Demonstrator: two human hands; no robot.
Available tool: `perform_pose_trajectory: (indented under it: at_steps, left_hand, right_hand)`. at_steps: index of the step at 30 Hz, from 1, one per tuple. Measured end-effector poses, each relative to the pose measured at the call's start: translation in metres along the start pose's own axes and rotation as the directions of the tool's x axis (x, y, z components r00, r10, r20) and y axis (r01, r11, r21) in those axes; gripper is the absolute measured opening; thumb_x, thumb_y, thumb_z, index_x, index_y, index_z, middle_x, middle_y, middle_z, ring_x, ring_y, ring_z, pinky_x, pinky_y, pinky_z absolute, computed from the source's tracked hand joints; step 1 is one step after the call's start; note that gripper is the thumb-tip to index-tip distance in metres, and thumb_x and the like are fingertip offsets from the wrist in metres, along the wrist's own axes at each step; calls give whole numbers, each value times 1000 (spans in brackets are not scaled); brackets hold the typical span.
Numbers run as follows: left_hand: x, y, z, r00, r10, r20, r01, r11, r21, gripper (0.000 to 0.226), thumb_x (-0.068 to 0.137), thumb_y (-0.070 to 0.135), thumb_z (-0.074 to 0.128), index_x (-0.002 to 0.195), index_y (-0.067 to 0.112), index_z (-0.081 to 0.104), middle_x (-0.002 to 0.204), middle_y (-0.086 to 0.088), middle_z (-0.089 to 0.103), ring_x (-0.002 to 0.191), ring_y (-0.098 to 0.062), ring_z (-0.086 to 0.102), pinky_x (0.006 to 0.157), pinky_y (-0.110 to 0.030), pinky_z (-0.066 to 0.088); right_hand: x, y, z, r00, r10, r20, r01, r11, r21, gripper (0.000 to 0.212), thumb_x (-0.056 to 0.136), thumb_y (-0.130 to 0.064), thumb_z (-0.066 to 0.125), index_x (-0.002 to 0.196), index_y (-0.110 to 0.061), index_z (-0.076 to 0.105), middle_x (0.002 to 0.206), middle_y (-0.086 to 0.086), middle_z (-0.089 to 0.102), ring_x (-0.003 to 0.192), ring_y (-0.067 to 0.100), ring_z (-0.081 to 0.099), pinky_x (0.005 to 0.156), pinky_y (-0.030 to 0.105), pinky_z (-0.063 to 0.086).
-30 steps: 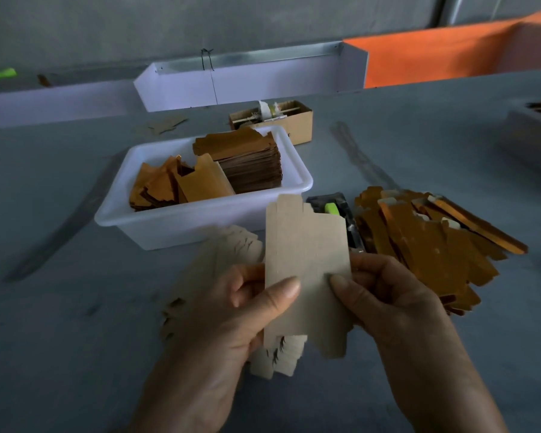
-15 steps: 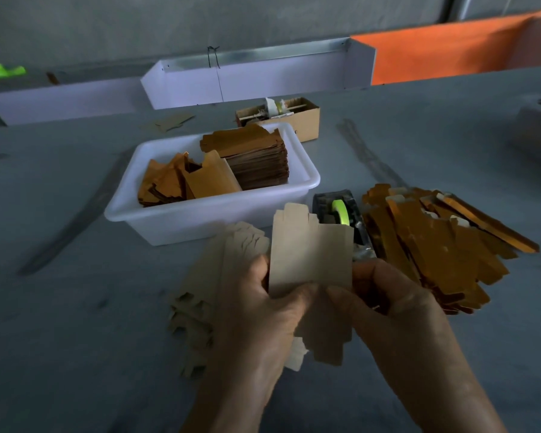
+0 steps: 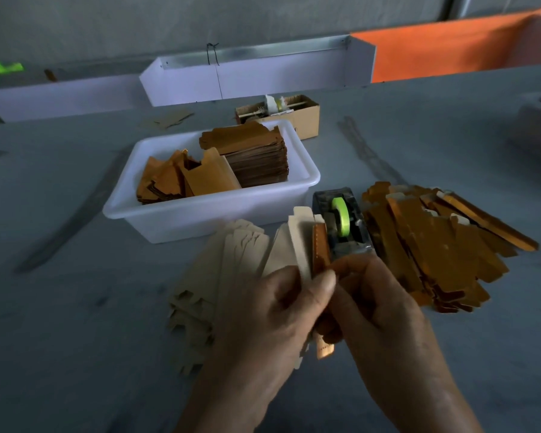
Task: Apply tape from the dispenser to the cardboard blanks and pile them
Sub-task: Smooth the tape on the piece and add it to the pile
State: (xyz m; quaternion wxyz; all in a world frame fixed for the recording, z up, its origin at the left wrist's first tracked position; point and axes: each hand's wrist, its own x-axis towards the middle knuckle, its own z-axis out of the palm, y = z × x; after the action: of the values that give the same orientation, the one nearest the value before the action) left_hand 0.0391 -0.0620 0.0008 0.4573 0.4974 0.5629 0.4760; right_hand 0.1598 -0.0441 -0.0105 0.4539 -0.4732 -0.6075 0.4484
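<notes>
- Both hands meet low in the centre, holding one folded cardboard blank [image 3: 306, 245] upright, its gold inner face showing along one edge.
- The left hand [image 3: 272, 310] pinches the blank between thumb and fingers.
- The right hand [image 3: 381, 307] curls around its other side.
- The tape dispenser [image 3: 344, 223], with a green roll, sits just behind the blank.
- A fanned gold pile [image 3: 444, 245] lies to the dispenser's right.
- A pale pile [image 3: 219, 276] lies left, before a white tub [image 3: 175, 214] of blanks.
</notes>
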Motion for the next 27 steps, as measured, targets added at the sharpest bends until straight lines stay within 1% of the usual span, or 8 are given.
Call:
perform_pose_trajectory:
  at_steps: [2,4,7,11,15,18,24,27]
  left_hand:
    - [-1,-2,-1,999,-1,-39,2,1000,25,18,88,30,59,82,19,71,79,-6,72,68,-14,69,53,-20,54]
    - [-2,-4,-5,998,-63,-27,64,997,37,18,90,24,58,78,20,70,80,-4,73,70,-11,69,53,-18,54]
    - [-4,-1,-9,985,-122,123,123,992,-1,16,88,30,58,90,23,73,88,-4,74,84,-16,70,75,-27,57]
    - [-5,0,-9,985,-88,151,88,996,8,10,80,33,65,87,29,72,84,-1,74,84,-16,71,79,-34,54]
    - [-4,-6,-4,997,-64,-42,64,998,-16,4,77,26,72,79,28,69,73,-1,72,69,-13,69,61,-22,51]
    - [-4,-10,0,987,34,-159,-20,996,89,8,79,27,71,78,34,71,68,6,72,61,-6,67,52,-16,47]
    - [-7,-13,16,918,241,-315,-120,927,356,23,81,31,66,101,41,71,75,8,61,70,-8,63,62,-32,56]
    - [-10,-11,25,897,395,-200,-157,706,691,31,76,12,73,106,22,74,73,2,52,66,-21,61,53,-40,55]
  right_hand:
    - [0,-1,-2,1000,19,4,-19,1000,-13,5,83,-25,61,88,-26,60,70,-5,69,60,6,67,53,18,52]
    - [0,-2,-3,998,-1,-67,-5,995,-97,10,77,-36,64,84,-31,59,75,-15,68,64,0,65,55,12,49]
    - [0,-2,-9,987,-6,-164,-14,993,-119,34,58,-57,56,84,-36,57,86,-29,61,78,-11,59,58,6,45]
    - [2,-4,-10,984,172,40,-176,971,161,11,71,-33,68,80,-26,70,76,-1,70,74,14,67,66,29,54]
    - [3,2,-5,981,195,5,-191,955,229,11,79,-18,65,81,-28,69,75,8,68,78,29,65,73,40,57]
    - [5,6,-3,978,201,-50,-187,959,212,5,79,-23,64,81,-27,66,75,10,66,79,32,65,75,46,57]
    - [7,10,0,974,181,-137,-161,976,144,10,74,-26,68,84,-24,65,73,2,69,71,20,66,68,38,56]
    - [6,10,1,967,195,-167,-166,971,174,11,69,-27,69,79,-24,66,68,0,69,66,13,66,63,31,54]
